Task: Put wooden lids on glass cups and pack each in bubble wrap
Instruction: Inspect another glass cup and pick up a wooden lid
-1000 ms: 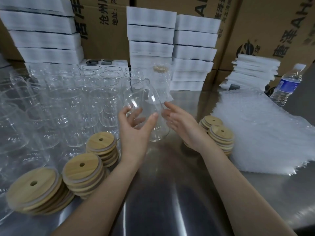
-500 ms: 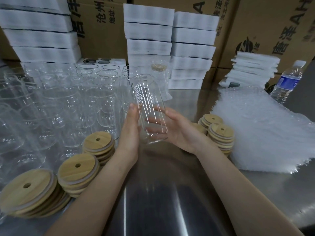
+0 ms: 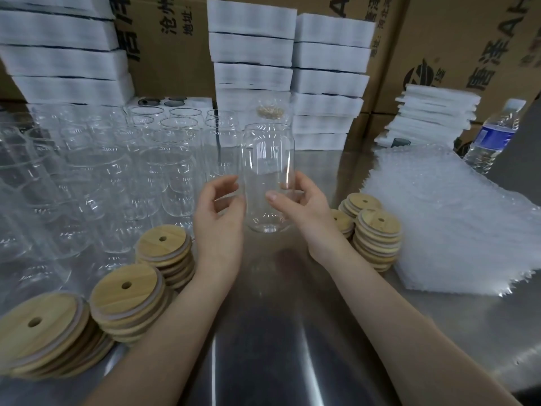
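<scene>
I am gripping an upright glass cup (image 3: 268, 171), unlidded, in my right hand (image 3: 307, 209). My left hand (image 3: 218, 218) is curling just beside it; I cannot tell whether it is touching. Lids (image 3: 164, 244) near left and bubble wrap (image 3: 453, 224) on the right are waiting, and many cups (image 3: 117, 171) on the left are standing bare.

Packing warehouse: stacked cardboard cartons (image 3: 456, 39), foam trays (image 3: 251, 45), steel table (image 3: 263, 332)

Shiny steel table (image 3: 278, 332) with soft light reflections, brown cardboard boxes (image 3: 456, 39) with black printed characters along the back, tall stacks of white foam trays (image 3: 330, 74) against them, a plastic water bottle (image 3: 494, 136) with blue label at right
</scene>
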The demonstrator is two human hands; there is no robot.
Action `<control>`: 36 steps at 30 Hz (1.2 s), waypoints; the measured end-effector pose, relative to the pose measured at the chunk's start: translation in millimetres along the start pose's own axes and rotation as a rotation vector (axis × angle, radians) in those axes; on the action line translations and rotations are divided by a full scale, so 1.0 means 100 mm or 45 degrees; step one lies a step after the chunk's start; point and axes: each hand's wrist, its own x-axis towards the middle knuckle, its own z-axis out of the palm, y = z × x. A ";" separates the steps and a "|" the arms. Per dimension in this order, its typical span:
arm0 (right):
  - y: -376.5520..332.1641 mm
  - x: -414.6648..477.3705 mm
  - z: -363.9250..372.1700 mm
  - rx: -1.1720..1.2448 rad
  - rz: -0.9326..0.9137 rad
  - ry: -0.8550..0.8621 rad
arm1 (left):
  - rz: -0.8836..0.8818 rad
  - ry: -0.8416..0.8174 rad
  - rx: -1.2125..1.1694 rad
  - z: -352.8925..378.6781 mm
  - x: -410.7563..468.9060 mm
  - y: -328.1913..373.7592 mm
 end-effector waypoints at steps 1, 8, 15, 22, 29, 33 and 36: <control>0.00 0.00 0.01 -0.064 -0.026 0.036 | 0.050 -0.023 0.035 0.00 -0.02 0.01; -0.12 -0.05 -0.03 -0.112 -0.150 0.008 | -0.111 -0.138 -0.054 0.00 -0.01 0.01; -0.20 -0.07 -0.04 0.073 -0.140 0.042 | -0.352 -0.291 -0.226 -0.05 0.06 -0.05; -0.21 -0.05 -0.07 0.439 0.170 -0.124 | -0.524 -0.393 -0.464 -0.09 0.09 -0.06; -0.18 -0.06 -0.01 0.333 0.514 -0.437 | -0.439 -0.542 -0.448 -0.11 0.09 -0.04; -0.14 -0.06 -0.01 0.286 0.375 -0.321 | -0.463 -0.325 -0.364 -0.11 0.11 -0.04; -0.09 -0.04 0.00 0.175 0.221 -0.088 | -0.298 -0.121 -0.274 -0.12 0.12 -0.04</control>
